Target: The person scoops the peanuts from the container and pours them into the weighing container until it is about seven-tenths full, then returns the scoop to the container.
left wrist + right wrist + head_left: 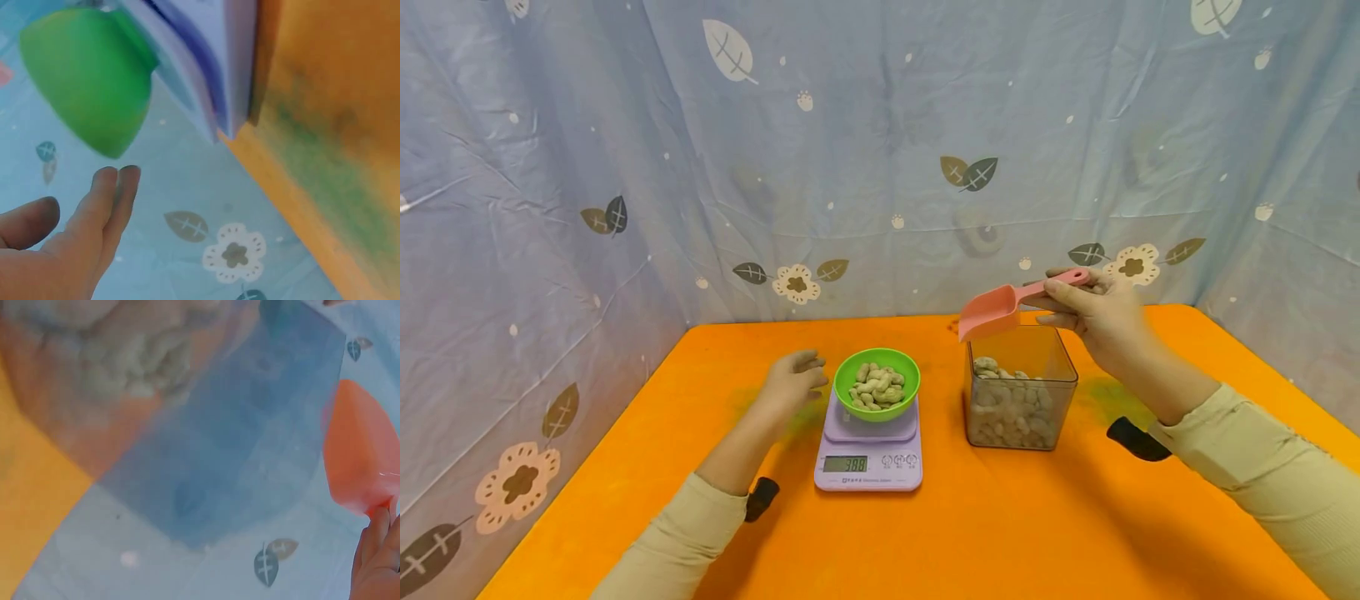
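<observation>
Peanuts [877, 388] fill the green bowl [850, 377], which sits on the lilac scale [868, 467] just to the right of the left hand [792, 383]. That hand rests on the orange table [1000, 533] with its fingers loosely straight, holding nothing; the left wrist view shows the fingertips [119, 178] close to the bowl's side but not touching it. Over to the right, the right hand [1101, 312] grips the handle of the pink scoop [992, 312], whose blade hangs to the hand's left, above the open top of the clear container [1018, 387]. More peanuts lie inside that container, directly below the scoop.
</observation>
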### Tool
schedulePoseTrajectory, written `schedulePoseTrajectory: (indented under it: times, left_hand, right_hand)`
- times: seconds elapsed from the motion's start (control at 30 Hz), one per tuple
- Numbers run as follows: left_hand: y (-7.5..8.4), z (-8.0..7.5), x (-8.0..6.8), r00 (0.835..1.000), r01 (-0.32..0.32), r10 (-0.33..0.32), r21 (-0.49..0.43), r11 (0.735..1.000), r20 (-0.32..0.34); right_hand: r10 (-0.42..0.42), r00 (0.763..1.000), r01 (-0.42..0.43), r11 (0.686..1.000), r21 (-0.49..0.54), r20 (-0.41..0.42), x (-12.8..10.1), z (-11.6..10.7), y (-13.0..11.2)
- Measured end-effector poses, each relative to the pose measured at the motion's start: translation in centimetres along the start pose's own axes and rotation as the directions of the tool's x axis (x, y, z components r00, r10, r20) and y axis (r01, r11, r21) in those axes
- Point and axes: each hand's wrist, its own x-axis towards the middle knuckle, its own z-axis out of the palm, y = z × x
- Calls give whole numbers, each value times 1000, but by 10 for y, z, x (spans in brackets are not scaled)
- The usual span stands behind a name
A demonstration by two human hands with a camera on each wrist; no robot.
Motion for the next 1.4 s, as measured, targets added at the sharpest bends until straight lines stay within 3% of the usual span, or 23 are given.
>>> schedulePoseTrajectory:
  times: [0.13,0.3,0.53,0.67,0.73,0.93,1.13,1.33,1.4]
  left_hand:
    - [9,-4,-3,999,-11,9,-69,998,-31]
    - [20,-5,-5,999,-21,17,-111,994,-34]
    - [28,6,-5,999,-22,25,-94,995,31]
    - [31,17,-5,997,-9,17,-102,995,82]
    - [34,24,-5,995,0,11,-107,994,104]
    - [43,55,-4,987,28,-10,-105,994,162]
    - [50,84,-3,974,43,-28,-62,997,227]
    - [54,106,2,953,59,-50,-23,998,297]
    - [56,114,5,947,83,-70,-26,996,313]
  right_hand:
    - [1,1000,-1,999,-35,-4,-1,-12,-12]
    - [34,999,-40,986,-163,-38,-3,-23,-27]
    - [121,983,-160,933,-322,-136,-2,-31,-40]
    - [144,979,-191,887,-419,-143,1,-32,-44]
    - [144,982,-188,830,-524,-125,3,-32,-46]
    - [166,980,-181,547,-817,-106,13,-23,-47]
    - [252,962,-216,469,-856,-104,17,-17,-40]
    - [265,961,-172,337,-926,-82,21,-13,-33]
    - [267,961,-158,309,-938,-74,22,-13,-30]
